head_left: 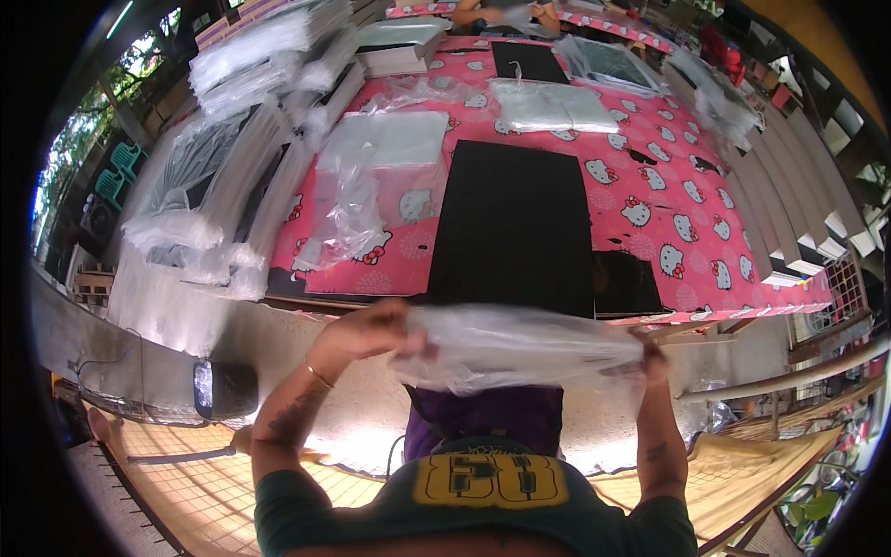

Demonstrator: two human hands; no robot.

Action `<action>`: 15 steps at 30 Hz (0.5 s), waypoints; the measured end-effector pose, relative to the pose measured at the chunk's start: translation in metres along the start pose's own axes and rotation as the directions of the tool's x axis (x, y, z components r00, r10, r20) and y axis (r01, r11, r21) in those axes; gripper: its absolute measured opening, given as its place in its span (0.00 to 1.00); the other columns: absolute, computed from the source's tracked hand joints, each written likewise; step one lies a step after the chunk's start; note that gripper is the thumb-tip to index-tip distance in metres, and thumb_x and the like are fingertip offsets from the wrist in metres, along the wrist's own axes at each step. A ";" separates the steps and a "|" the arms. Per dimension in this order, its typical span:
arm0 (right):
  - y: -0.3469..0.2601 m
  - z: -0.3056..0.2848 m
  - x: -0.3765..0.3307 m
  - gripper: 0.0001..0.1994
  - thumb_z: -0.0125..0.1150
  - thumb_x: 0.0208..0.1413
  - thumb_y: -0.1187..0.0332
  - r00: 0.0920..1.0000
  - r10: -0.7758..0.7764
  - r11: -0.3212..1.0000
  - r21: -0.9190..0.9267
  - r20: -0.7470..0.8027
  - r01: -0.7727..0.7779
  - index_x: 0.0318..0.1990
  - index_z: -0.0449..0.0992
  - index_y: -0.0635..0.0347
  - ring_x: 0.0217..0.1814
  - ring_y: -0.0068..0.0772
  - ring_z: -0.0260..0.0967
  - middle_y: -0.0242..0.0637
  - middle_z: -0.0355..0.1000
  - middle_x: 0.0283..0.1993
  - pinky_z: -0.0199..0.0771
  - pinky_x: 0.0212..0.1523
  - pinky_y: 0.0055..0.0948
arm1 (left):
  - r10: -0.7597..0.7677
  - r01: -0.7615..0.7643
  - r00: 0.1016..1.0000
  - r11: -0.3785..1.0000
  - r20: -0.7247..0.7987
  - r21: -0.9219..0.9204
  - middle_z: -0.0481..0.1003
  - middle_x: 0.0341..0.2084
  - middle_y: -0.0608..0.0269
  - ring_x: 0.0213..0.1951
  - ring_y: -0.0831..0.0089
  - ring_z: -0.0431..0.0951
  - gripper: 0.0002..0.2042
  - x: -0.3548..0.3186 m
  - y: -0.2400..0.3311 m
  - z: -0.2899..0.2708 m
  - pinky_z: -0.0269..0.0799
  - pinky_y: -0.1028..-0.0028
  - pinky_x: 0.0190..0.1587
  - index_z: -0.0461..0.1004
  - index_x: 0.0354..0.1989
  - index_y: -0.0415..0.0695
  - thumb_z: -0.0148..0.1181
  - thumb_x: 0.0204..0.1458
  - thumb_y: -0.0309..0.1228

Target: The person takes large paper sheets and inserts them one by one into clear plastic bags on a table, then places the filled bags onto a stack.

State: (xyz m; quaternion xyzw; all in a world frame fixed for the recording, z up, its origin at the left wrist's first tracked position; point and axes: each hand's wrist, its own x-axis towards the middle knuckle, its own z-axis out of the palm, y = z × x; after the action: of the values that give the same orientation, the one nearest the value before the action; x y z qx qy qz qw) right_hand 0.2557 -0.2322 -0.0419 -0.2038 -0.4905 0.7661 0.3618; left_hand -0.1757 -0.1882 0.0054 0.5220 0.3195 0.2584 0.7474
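Note:
Stretched between my two hands, just off the table's near edge, is a clear plastic bag [529, 345], smeared by motion. My left hand [385, 330] is closed on its left end. Its right end is in my right hand [655, 364], whose fingers look pinched on it though blurred. Beyond the bag, a flat black board [510, 223] lies on the pink table cover [640, 176], its near end at the edge. Left of the board are a stack of clear plastic bags [394, 135] and a crumpled loose plastic piece [348, 218].
Tall piles of plastic-wrapped black boards [200, 176] crowd the left side. Another bundle of plastic bags [552, 107] lies farther back, near a second black board [529, 62]. Stacked pale boards [789, 195] line the right edge. Another person's hands [506, 13] show at the far side.

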 end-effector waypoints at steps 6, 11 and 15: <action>0.045 0.053 0.008 0.20 0.50 0.55 0.78 0.706 -0.285 0.850 -0.511 -0.648 -0.126 0.57 0.65 0.63 0.23 0.18 0.63 0.32 0.64 0.25 0.65 0.21 0.18 | 0.525 -0.285 0.663 0.836 -0.534 0.468 0.76 0.34 0.56 0.31 0.78 0.73 0.16 0.019 -0.069 0.044 0.68 0.78 0.35 0.69 0.44 0.38 0.52 0.44 0.16; 0.053 0.054 0.024 0.30 0.41 0.49 0.84 0.546 -0.370 0.804 -0.554 -0.751 -0.216 0.64 0.59 0.62 0.22 0.19 0.64 0.35 0.67 0.26 0.67 0.23 0.20 | 0.429 -0.057 0.626 0.858 -0.651 0.511 0.77 0.33 0.50 0.23 0.71 0.74 0.28 0.030 -0.077 0.068 0.69 0.75 0.30 0.59 0.62 0.37 0.42 0.46 0.16; 0.047 0.057 0.019 0.29 0.40 0.46 0.84 0.522 -0.404 0.810 -0.559 -0.751 -0.177 0.61 0.63 0.65 0.24 0.21 0.66 0.40 0.73 0.36 0.71 0.26 0.22 | 0.330 -0.099 0.695 0.924 -0.639 0.369 0.77 0.35 0.54 0.24 0.72 0.74 0.27 0.017 -0.073 0.070 0.71 0.75 0.33 0.61 0.61 0.39 0.46 0.48 0.16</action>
State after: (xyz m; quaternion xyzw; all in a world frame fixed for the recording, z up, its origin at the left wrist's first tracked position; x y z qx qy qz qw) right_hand 0.1887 -0.2647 -0.0579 -0.6123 -0.4709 0.3567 0.5255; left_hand -0.1085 -0.2428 -0.0497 0.5312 0.5463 0.4676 0.4479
